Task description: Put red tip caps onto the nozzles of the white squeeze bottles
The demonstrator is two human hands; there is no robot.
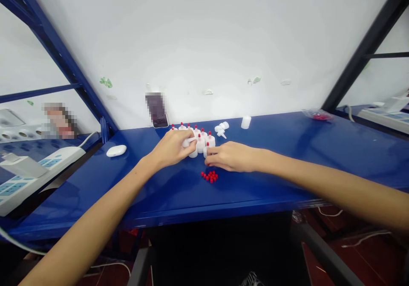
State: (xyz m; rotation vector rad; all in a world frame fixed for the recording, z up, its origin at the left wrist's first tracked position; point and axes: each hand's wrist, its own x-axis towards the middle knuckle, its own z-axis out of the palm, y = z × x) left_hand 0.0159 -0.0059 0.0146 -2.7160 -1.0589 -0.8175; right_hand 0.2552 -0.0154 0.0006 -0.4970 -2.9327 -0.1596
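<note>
The left hand pinches a white nozzle; the right hand is bunched, its hold unclear. The blue worktop stretches broadly toward its right edge, beneath a white wall. Red-tipped bottles stand between the hands; red caps lie nearer the front edge.

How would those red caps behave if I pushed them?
The red caps would probably scatter, lying loose on the glossy table. Much smaller than the bottles, they're likely light. Tipped ones might roll, since they look round.
</note>
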